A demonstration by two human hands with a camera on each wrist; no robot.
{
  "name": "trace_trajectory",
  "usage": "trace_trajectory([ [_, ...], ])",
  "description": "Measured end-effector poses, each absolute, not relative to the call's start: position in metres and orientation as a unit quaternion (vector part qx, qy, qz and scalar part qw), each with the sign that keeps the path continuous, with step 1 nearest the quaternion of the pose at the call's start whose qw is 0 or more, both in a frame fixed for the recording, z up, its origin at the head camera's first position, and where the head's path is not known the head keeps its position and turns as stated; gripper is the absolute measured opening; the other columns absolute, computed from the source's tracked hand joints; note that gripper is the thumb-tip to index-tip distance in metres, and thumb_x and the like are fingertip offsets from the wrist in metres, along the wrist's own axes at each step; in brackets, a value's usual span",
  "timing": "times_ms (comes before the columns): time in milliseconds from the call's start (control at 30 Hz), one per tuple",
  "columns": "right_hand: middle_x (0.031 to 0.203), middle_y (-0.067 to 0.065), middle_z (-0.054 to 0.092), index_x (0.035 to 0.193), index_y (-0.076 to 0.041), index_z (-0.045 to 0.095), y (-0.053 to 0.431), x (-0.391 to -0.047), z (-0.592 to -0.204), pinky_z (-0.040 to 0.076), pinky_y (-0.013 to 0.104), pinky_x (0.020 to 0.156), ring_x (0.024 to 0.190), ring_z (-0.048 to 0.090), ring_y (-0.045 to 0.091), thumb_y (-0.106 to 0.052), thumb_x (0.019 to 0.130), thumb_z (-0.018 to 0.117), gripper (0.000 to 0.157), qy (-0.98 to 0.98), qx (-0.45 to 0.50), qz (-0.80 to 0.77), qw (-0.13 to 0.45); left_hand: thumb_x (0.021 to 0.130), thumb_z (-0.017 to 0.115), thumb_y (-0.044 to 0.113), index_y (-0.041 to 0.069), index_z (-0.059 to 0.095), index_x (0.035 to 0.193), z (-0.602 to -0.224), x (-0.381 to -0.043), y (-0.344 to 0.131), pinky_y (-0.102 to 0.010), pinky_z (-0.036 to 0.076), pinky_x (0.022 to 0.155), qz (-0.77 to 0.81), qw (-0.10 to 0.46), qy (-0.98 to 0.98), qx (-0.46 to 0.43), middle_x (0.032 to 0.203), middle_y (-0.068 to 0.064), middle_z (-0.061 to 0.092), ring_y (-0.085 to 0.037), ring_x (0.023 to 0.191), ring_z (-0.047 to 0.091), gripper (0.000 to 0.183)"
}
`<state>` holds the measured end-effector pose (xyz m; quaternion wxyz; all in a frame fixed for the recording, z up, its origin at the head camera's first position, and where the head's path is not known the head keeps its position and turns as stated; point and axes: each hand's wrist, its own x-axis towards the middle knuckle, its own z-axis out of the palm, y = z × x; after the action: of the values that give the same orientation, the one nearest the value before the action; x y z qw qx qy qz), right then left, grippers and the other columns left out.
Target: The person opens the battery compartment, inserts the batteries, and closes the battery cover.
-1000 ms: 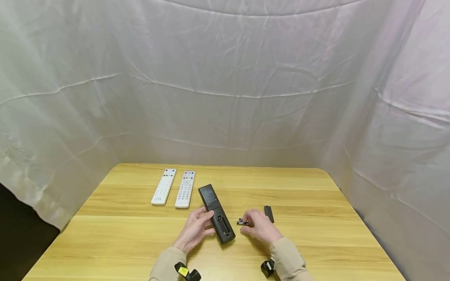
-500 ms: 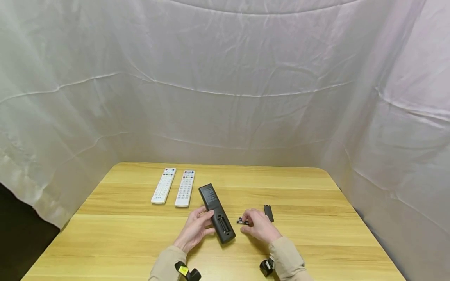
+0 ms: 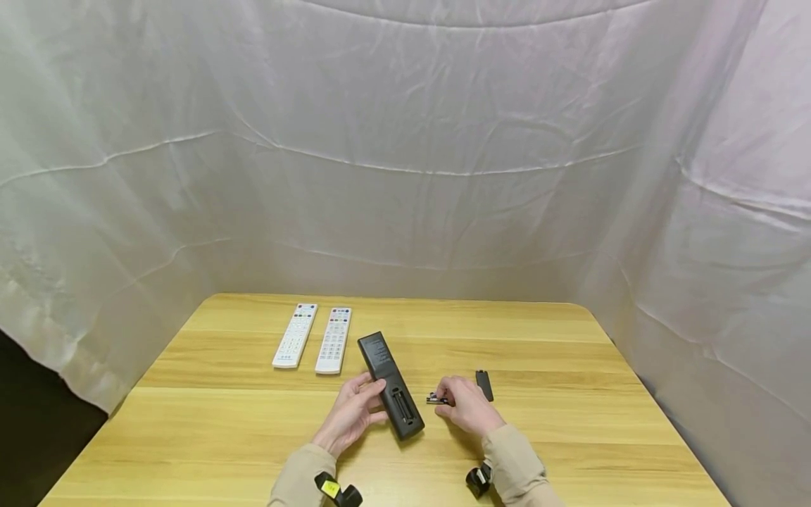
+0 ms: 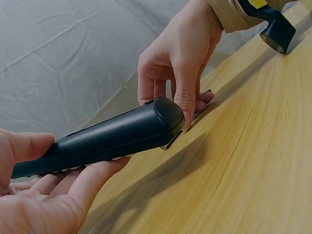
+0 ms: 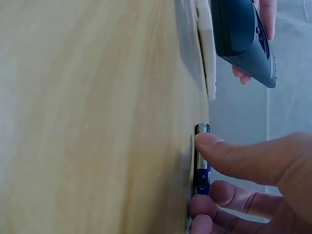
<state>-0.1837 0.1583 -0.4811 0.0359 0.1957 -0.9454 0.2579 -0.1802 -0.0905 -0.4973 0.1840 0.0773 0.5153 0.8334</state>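
Note:
In the head view, my left hand (image 3: 350,414) holds a black remote control (image 3: 382,359) above the table, back side up, thumb on top and fingers beneath. Its battery compartment (image 3: 402,406) is uncovered, with dark insides. To the right of the remote, my right hand (image 3: 469,407) is at the table with bent fingers. The right wrist view shows its thumb (image 5: 243,158) and fingertips pinching a blue and silver battery (image 5: 202,158) lying on the wood; the fingers hide part of it, and whether a second battery lies there is unclear. Just behind that hand lies a black battery cover (image 3: 484,386).
Two white remote controls (image 3: 295,336) lie button side up on the left of the wooden table (image 3: 557,352), behind the left hand. Grey-white curtains (image 3: 412,211) hang around the table's back and sides.
My right wrist has shifted very slightly left, its fingertips staying at the battery. The left hand and black remote have kept their place.

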Motion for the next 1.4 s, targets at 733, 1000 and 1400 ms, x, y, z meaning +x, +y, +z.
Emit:
trace_trajectory([
  [733,0.074,-0.005,0.06,0.076,-0.012,0.061,0.1583,-0.1871,-0.4823,0.035,0.021,0.059,0.067,0.044,0.006,-0.005,0.084,0.078,0.02,-0.946,0.211,0.242,0.048,0.104,0.049,0.011,-0.012,0.019,0.152,-0.4972,-0.18,-0.091,-0.048,0.059,0.099,0.836,0.186,0.51,0.08,0.139,-0.028,0.057,-0.023,0.112,0.069,0.061],
  [1000,0.076,-0.001,0.06,0.074,-0.01,0.063,0.1576,-0.1825,-0.4815,0.039,0.022,0.059,0.071,0.047,0.008,-0.004,0.085,0.077,0.019,-0.945,0.221,0.236,0.056,0.105,0.049,0.011,-0.012,0.019,0.152,-0.4969,-0.1802,-0.0912,-0.046,0.06,0.098,0.836,0.185,0.511,0.078,0.139,-0.027,0.058,-0.023,0.112,0.069,0.06],
  [1400,0.078,-0.001,0.066,0.082,-0.009,0.065,0.1597,-0.1817,-0.4819,0.04,0.018,0.054,0.065,0.047,0.006,-0.002,0.092,0.068,0.013,-0.937,0.224,0.266,0.021,0.104,0.051,0.013,-0.012,0.017,0.152,-0.4961,-0.1792,-0.0906,-0.048,0.059,0.1,0.835,0.183,0.514,0.071,0.139,-0.027,0.058,-0.025,0.113,0.069,0.063],
])
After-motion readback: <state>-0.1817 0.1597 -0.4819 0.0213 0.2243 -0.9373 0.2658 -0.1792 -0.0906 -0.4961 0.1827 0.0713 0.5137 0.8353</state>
